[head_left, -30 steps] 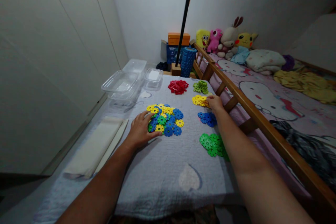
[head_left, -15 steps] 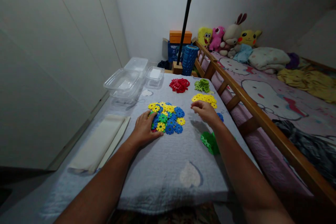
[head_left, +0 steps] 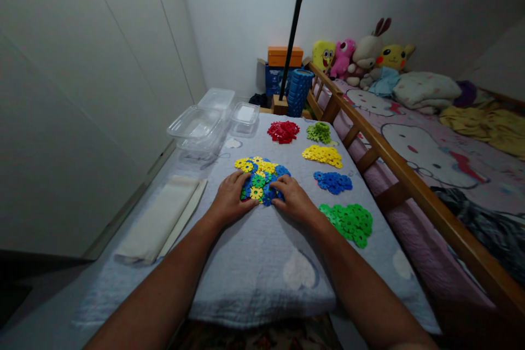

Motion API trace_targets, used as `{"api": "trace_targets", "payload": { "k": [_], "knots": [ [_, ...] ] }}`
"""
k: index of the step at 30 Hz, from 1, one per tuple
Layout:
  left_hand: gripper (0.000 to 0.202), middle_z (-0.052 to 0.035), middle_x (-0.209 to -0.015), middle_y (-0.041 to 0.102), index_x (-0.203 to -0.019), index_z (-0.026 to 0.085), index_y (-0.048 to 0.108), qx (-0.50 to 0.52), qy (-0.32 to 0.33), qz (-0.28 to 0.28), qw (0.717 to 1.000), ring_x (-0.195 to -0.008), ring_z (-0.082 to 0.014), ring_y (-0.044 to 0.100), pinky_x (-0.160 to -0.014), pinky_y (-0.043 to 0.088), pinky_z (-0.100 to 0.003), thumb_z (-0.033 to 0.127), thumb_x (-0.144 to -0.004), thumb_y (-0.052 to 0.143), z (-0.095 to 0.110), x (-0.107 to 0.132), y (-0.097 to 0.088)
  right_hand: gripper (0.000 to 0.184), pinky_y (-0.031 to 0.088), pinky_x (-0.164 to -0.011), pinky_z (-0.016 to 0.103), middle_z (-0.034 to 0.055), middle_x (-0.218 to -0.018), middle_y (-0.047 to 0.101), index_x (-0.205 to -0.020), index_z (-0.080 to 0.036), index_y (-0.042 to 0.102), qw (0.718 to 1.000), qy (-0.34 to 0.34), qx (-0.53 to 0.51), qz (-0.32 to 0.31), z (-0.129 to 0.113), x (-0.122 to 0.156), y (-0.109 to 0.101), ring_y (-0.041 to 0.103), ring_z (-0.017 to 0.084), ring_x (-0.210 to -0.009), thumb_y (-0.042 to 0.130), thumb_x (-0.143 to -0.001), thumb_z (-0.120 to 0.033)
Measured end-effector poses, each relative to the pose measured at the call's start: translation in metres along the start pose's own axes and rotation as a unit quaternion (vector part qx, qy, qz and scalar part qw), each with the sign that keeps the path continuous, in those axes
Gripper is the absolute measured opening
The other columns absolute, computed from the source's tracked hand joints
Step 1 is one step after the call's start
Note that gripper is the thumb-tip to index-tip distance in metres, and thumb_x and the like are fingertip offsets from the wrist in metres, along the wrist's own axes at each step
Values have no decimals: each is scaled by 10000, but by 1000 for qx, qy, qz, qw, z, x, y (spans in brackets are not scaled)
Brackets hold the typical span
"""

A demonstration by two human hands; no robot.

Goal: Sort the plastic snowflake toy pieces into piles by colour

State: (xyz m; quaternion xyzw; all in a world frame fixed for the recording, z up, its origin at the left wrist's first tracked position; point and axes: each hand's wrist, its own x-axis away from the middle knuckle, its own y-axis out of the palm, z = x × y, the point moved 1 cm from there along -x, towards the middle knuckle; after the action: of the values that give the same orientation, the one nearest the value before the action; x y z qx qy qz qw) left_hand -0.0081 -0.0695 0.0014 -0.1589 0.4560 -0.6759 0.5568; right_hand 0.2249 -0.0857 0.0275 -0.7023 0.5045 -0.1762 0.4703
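Observation:
A mixed heap of flower-shaped plastic discs (head_left: 257, 181), in yellow, blue and green with a trace of red, lies mid-table between my hands. At the heap's left edge rests my left hand (head_left: 230, 199), fingers apart and thumb toward me. My right hand (head_left: 296, 200) touches the right edge, its fingers spread and bent over some blue discs; the fingertips partly cover them. Sorted by colour, other discs form separate piles: red (head_left: 283, 132) at the back, then light green (head_left: 319, 132), yellow (head_left: 322, 156), blue (head_left: 333, 182) and green (head_left: 349, 222) down the right side.
Clear plastic containers (head_left: 196, 124) stand at the back left, with a smaller one (head_left: 245, 114) beside them. A folded beige cloth (head_left: 162, 219) lies on the left. A wooden bed rail (head_left: 369, 145) runs along the right edge; a black pole (head_left: 290, 38) rises behind the table.
My right hand has moved left from beside the yellow pile to the mixed heap, uncovering the blue and green piles. My left hand stays at the heap's left edge.

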Motion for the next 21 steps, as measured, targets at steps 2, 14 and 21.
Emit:
{"api": "trace_targets", "payload": {
  "k": [2, 14, 21],
  "knots": [
    [716, -149, -1452, 520, -1382, 218, 527, -1, -1, -2, 1000, -1366, -352, 493, -1160, 397, -543, 456, -759, 787, 0, 0, 0, 327, 471, -989, 421, 90, -1152, 614, -1132, -215, 706, 1000, -1, 9, 0, 0, 0, 0, 560, 246, -1083, 754, -820, -130],
    [765, -143, -1477, 491, -1387, 242, 526, -14, 3, -14, 1000, -1375, -370, 479, -1157, 395, -550, 478, -720, 816, 1, 1, 0, 143, 467, -986, 437, 94, -1117, 681, -952, -210, 729, 999, -36, -14, 35, -5, -1, 5, 581, 255, -1073, 693, -853, -113],
    [752, -139, -1477, 489, -1392, 242, 533, -15, -2, -17, 1000, -1372, -370, 477, -1156, 394, -551, 458, -724, 801, -1, 1, 0, 159, 486, -870, 338, 51, -963, 734, -965, -216, 724, 991, 60, -82, 83, 15, 5, -28, 652, 209, -921, 592, -891, -166]
  ]
}}
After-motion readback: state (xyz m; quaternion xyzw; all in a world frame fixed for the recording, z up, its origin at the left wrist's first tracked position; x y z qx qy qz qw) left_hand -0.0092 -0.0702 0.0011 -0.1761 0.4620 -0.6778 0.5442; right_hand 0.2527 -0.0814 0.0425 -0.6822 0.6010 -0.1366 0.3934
